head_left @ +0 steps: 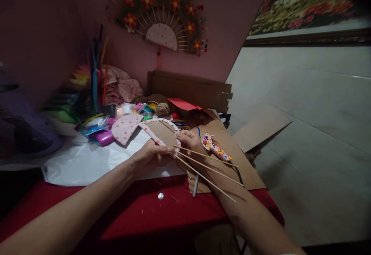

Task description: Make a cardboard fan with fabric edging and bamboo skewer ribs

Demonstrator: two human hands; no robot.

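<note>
Fan panel: I see the brown cardboard fan-shaped panel, edged in pink dotted fabric [162,132], held above the red cloth-covered surface [139,212].
Left hand: the left hand [153,154] has its fingers closed on the panel's near corner.
Right hand: the right hand [189,141] pinches the panel's right edge.
Sticks: 3 thin pale wooden sticks [211,168] spread toward the near right.
Glue gun: flower-patterned glue gun [216,148], right of the right hand.
</note>
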